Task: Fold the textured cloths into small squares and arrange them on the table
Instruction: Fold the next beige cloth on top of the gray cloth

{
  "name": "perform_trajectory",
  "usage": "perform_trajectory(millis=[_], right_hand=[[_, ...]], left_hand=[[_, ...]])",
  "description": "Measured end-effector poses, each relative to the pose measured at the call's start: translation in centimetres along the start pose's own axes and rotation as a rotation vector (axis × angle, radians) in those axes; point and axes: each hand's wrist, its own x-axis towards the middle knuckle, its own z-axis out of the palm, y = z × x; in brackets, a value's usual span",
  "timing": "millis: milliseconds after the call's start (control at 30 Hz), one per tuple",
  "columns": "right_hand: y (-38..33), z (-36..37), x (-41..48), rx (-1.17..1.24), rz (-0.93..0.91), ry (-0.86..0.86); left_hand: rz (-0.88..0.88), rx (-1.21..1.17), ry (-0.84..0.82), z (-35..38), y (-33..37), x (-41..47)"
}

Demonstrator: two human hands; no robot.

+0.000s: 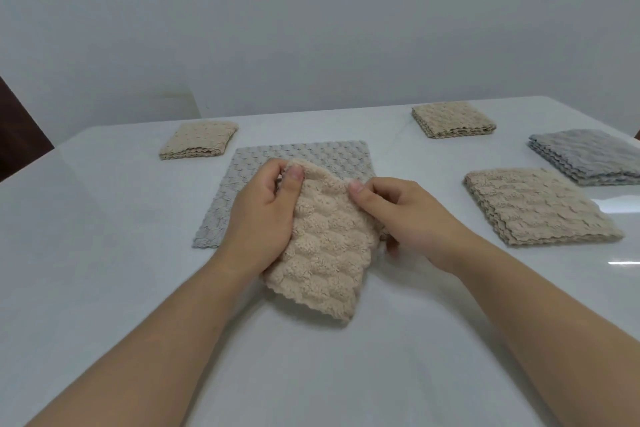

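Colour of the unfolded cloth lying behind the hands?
The unfolded cloth is light grey, scale-textured; head view.

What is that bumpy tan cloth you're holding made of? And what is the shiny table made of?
The tan cloth, pinched by the left hand and right hand, looks like plush fleece, maybe microfiber: fuzzy, with puffy rows and a zigzag edge. The table looks like polished stone or glossy coated board: white, with bright reflections at right. I cannot tell which.

We are looking into a plain home room, likely a dining spot: a glossy white table point(104, 288) standing before a bare pale wall point(311, 10).
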Motion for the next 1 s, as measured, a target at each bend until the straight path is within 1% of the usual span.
perform_trajectory(millis=[67, 167, 267, 333, 367, 467, 567, 667, 767, 900, 1000], right_hand=[[-0.2, -0.3, -0.3, 0.067, -0.006, -0.090], [-0.5, -0.9, -0.6, 0.151, 0.041, -0.208], [-0.4, -1.5, -0.4, 0.201, 0.082, -0.295], [-0.3, -1.7, -0.4, 0.174, 0.111, -0.320], [-0.4, -1.7, -0.4, 0.146, 0.119, -0.307], [-0.3, -1.3, -0.2, 0.107, 0.133, -0.183], [-0.3, -1.0, 0.1, 0.110, 0.161, -0.124], [-0.2, -0.8, 0.2, 0.175, 0.182, -0.100], [0.0, -0.5, 0.3, 0.260, 0.156, -0.074], [0.1, -0.2, 0.5, 0.355, 0.105, 0.032], [0.3, -0.3, 0.6, 0.357, 0.092, 0.090]], left_hand=[[-0.043, -0.061, 0.000, -0.2, -0.1, 0.1], [-0.109, -0.117, -0.028, -0.5, -0.3, 0.2], [-0.111, -0.093, -0.075, -0.5, -0.5, 0.3], [-0.110, -0.068, -0.104, -0.4, -0.6, 0.3], [-0.116, -0.058, -0.111, -0.3, -0.6, 0.3], [-0.137, -0.044, -0.113, -0.1, -0.9, 0.4], [-0.174, -0.034, -0.091, 0.3, -1.1, 0.5], [-0.198, -0.044, -0.056, 0.3, -1.2, 0.6], [-0.226, -0.070, 0.000, 0.2, -1.3, 0.8], [-0.219, -0.099, 0.047, 0.3, -1.1, 0.6], [-0.197, -0.078, 0.050, 0.7, -1.1, 0.4]])
